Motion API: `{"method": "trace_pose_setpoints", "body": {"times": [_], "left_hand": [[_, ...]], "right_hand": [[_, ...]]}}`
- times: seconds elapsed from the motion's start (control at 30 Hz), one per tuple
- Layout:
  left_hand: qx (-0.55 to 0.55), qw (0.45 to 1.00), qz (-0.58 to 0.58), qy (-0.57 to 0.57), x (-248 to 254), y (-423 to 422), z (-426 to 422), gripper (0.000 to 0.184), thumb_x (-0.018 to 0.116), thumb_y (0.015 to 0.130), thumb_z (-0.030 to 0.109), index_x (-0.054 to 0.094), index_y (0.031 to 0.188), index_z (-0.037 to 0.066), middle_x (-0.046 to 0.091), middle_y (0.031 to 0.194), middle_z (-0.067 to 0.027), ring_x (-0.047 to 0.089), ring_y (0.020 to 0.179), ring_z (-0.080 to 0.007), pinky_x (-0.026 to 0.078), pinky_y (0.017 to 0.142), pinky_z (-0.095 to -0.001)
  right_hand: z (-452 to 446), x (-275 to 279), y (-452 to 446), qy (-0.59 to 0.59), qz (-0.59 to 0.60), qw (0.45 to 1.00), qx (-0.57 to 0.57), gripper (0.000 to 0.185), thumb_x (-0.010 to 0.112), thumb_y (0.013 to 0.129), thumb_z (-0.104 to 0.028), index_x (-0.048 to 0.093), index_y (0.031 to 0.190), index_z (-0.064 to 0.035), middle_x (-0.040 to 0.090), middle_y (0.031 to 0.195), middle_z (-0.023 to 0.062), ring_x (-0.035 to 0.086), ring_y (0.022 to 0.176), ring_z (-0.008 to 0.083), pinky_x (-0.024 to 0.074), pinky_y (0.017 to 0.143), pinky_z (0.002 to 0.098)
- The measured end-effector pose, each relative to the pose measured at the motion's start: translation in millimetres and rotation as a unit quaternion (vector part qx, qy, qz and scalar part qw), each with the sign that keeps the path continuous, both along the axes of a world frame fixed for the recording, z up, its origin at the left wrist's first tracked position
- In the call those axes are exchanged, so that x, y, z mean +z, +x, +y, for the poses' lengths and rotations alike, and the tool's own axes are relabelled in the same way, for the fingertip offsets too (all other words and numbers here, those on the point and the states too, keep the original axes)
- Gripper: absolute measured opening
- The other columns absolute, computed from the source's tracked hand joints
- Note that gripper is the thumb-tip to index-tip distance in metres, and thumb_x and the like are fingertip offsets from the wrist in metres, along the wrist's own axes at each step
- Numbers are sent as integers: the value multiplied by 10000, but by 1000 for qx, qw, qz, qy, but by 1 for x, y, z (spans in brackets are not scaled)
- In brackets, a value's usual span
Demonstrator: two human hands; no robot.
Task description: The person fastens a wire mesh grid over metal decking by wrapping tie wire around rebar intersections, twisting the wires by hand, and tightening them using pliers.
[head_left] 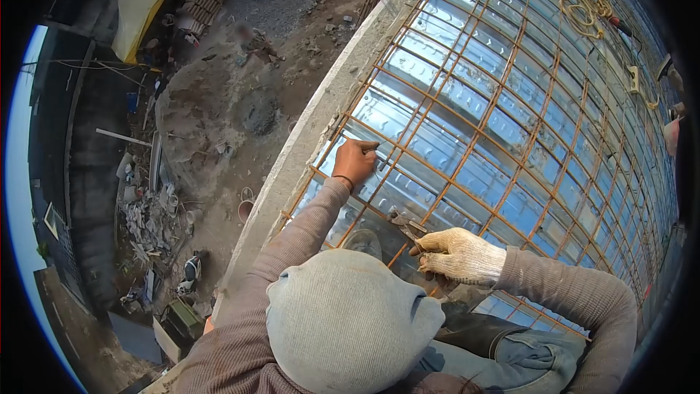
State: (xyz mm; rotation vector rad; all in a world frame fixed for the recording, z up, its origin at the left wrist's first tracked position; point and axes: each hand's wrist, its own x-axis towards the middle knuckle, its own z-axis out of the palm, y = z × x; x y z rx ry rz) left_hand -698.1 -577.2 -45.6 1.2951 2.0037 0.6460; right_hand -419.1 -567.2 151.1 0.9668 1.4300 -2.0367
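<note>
My bare left hand [356, 161], with a dark band at the wrist, is closed at the rusty rebar mesh [430, 155] near the slab edge. Whatever its fingers pinch is hidden or too small to name. A white knitted glove covers my right hand [461, 255], which grips a pair of pincers [408, 226] by the handles. Their jaws point up and left, over the mesh. Shiny corrugated metal decking [394, 113] lies under the bars. A shoe [362, 242] shows between the two hands.
A concrete edge beam [292, 157] borders the mesh; beyond it the ground drops well below, with rubble [153, 215] and a person [255, 44]. A coiled yellow cord [583, 4] and a power strip [634, 79] lie on the mesh. A grey cloth-covered head [354, 321] blocks the lower middle.
</note>
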Motion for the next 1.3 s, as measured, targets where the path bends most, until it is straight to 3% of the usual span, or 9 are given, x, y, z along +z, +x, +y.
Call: {"method": "trace_pose_setpoints", "body": {"times": [0.53,0.67,0.73,0.77,0.8,0.87,0.93,1.17,1.3], "left_hand": [[410,803,-430,41,19,-7,-83,339,483,1017,143,581,1335,80,655,769,-118,507,526,-101,382,449,-216],[366,811,-451,78,0,-13,-56,328,470,998,92,584,1305,77,669,786,-152,563,553,-123,424,459,-225],[343,818,-456,73,-1,-14,-46,328,468,996,89,584,1303,76,670,787,-154,567,556,-125,428,460,-227],[332,823,-456,68,-2,-15,-43,328,468,995,87,584,1302,76,671,788,-156,570,557,-127,430,461,-228],[322,827,-457,64,-1,-17,-40,329,467,993,86,583,1301,76,671,789,-157,572,559,-128,432,461,-229],[306,833,-457,60,1,-22,-33,329,466,991,83,583,1299,75,672,790,-160,576,562,-131,435,463,-231],[291,837,-459,56,2,-23,-27,330,465,989,79,583,1297,75,673,791,-162,580,565,-134,439,464,-233],[246,850,-465,31,2,-17,-18,332,461,981,68,581,1290,73,675,796,-171,595,575,-144,453,469,-241],[229,861,-453,18,5,-27,-21,333,459,976,62,580,1286,72,677,799,-177,604,581,-150,461,471,-245]], "right_hand": [[95,23,65,205,-30,975,-86,349,610,918,-166,593,1199,40,707,917,104,686,744,172,568,608,302],[249,83,182,546,-238,783,-182,627,714,868,-246,491,1367,62,704,986,210,714,763,247,580,638,369],[308,125,251,687,-428,582,-80,481,590,944,-329,574,1293,1,694,1171,214,684,1085,343,526,948,471],[333,146,285,617,-575,528,101,546,490,1007,-330,456,1474,-50,653,1294,209,650,1182,324,500,1019,452],[337,170,315,617,-539,527,-225,610,438,1036,-318,301,1578,-74,623,1370,174,622,1238,313,477,1058,459],[329,212,357,585,-616,465,-250,611,473,1035,-266,298,1585,-67,585,1436,143,611,1262,324,494,1047,479],[347,242,400,443,-724,525,-60,668,542,1000,-250,290,1585,-47,515,1501,168,585,1298,347,502,1048,497],[286,291,387,471,-720,479,-173,824,607,952,-241,159,1605,-12,454,1501,287,534,1331,417,462,1101,566],[274,299,365,417,-749,499,-128,676,384,1053,-405,167,1624,-117,417,1579,148,488,1387,352,441,1115,504]]}}
